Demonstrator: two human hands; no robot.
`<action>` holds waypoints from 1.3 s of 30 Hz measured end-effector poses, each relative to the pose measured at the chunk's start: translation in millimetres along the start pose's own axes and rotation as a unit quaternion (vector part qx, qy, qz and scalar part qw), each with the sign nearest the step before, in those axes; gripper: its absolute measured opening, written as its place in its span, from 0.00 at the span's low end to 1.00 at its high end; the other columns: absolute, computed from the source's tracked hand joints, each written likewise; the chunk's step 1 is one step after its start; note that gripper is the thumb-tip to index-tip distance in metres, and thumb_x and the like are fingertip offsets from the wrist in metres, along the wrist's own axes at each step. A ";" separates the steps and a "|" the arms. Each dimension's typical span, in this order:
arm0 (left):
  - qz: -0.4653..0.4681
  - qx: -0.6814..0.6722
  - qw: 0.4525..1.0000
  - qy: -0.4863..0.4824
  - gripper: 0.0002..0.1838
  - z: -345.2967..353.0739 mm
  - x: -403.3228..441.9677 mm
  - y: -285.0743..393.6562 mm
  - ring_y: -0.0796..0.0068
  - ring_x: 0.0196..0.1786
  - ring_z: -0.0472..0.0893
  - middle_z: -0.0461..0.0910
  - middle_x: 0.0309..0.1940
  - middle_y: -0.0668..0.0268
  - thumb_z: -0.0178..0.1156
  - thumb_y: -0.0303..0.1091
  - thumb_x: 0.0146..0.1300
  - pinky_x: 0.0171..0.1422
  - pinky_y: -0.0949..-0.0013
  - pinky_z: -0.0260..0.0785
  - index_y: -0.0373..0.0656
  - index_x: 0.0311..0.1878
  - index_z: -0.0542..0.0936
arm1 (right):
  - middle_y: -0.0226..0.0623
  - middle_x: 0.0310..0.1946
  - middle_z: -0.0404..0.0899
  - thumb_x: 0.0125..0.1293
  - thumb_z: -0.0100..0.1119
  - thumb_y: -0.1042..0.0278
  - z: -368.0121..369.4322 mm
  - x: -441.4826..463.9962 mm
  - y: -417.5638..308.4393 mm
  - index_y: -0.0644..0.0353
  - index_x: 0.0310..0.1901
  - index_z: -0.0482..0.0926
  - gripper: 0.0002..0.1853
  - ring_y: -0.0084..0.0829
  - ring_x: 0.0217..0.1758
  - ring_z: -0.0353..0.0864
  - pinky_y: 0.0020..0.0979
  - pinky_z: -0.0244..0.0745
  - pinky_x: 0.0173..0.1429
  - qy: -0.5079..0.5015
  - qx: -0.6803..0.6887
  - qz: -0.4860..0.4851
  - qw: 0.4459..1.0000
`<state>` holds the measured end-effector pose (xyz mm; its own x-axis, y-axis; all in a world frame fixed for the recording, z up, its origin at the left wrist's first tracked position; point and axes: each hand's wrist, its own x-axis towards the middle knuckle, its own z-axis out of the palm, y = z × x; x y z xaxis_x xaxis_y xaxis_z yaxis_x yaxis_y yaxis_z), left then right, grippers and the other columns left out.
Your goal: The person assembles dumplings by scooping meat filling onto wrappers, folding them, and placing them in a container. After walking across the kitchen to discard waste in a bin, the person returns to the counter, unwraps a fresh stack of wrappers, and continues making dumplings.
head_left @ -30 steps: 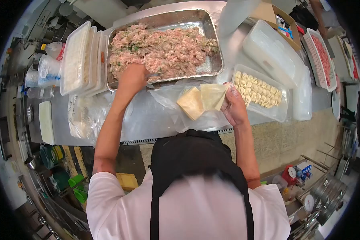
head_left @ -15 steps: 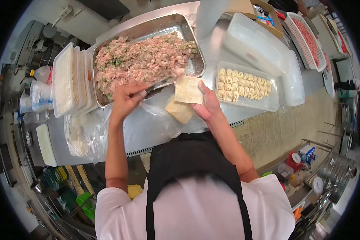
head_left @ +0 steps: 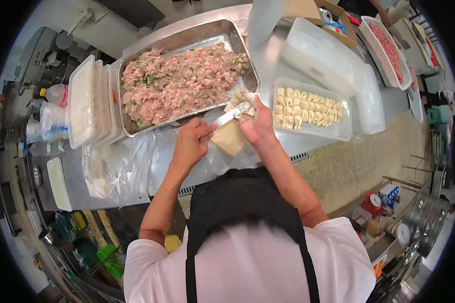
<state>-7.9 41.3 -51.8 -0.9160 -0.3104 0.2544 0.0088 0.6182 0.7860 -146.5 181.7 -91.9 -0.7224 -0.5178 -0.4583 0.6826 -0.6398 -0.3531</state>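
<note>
My left hand (head_left: 192,143) is closed on the handle of a flat metal spatula (head_left: 231,115), whose blade lies against a wrapper. That wrapper (head_left: 235,101) is partly folded in my right hand (head_left: 259,121), its fingers curled round it. Any filling inside is too small to make out. Just below the blade, a stack of square wrappers (head_left: 229,139) rests on clear plastic on the steel table. Beyond my hands is a deep metal tray (head_left: 187,114) of minced meat (head_left: 182,81). Rows of folded dumplings (head_left: 308,107) sit in a clear container (head_left: 333,132) to the right.
Stacked clear containers (head_left: 82,101) and bottles stand at the left. A white board (head_left: 59,184) lies near the table's left end. Large translucent tubs (head_left: 322,53), an open cardboard box (head_left: 343,31) and a white basket (head_left: 380,54) of meat are at the right.
The wrapper, earlier held flat, is now folded up in my right hand. My left hand has moved from the meat tray to the right, bringing the spatula onto the wrapper. The view has shifted.
</note>
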 end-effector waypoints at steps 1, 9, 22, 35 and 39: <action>-0.019 0.044 0.998 -0.039 0.14 -4.2 -0.9 -1.5 0.64 0.30 0.81 0.80 0.30 0.60 0.67 0.18 0.53 0.35 0.65 0.71 0.41 0.43 0.89 | 0.50 0.64 0.72 0.83 0.31 0.59 -2.2 3.6 0.3 0.70 0.68 0.67 0.25 0.45 0.67 0.71 0.47 0.62 0.77 0.019 0.020 -0.010 1.000; 0.016 0.005 1.000 -0.014 0.19 22.7 4.7 -7.7 0.65 0.30 0.80 0.80 0.31 0.58 0.61 0.12 0.52 0.35 0.67 0.71 0.39 0.47 0.87 | 0.50 0.60 0.74 0.82 0.34 0.60 -7.6 1.3 -9.6 0.73 0.66 0.68 0.25 0.43 0.66 0.71 0.44 0.65 0.74 0.002 -0.007 -0.076 0.997; -0.077 -0.048 0.993 -0.071 0.13 -7.3 14.4 25.2 0.76 0.33 0.77 0.81 0.31 0.62 0.67 0.17 0.56 0.37 0.73 0.67 0.37 0.46 0.88 | 0.43 0.55 0.80 0.51 0.63 0.84 -22.8 -18.8 -26.6 0.63 0.67 0.69 0.37 0.35 0.58 0.82 0.33 0.77 0.60 -0.106 -0.451 -0.166 0.870; -0.080 -0.077 0.994 -0.018 0.14 -47.5 15.2 26.1 0.84 0.29 0.68 0.77 0.30 0.71 0.65 0.17 0.57 0.32 0.76 0.59 0.35 0.47 0.87 | 0.48 0.27 0.83 0.73 0.61 0.56 -56.6 -34.3 -103.0 0.70 0.41 0.83 0.19 0.36 0.30 0.81 0.38 0.75 0.41 0.082 -0.622 -0.369 0.686; -0.084 -0.063 0.994 -0.027 0.14 -48.4 12.4 18.8 0.86 0.28 0.65 0.75 0.30 0.72 0.65 0.15 0.57 0.31 0.78 0.55 0.34 0.47 0.87 | 0.49 0.29 0.85 0.74 0.60 0.52 -111.8 -46.0 -159.4 0.70 0.43 0.83 0.22 0.35 0.33 0.83 0.37 0.76 0.44 0.192 -0.618 -0.407 0.644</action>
<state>0.4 14.1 -6.5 -0.9289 -0.3603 0.0857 -0.0993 0.4652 0.8796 -209.7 371.0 -105.7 -0.9781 0.0341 0.2055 -0.1681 0.4534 -0.8753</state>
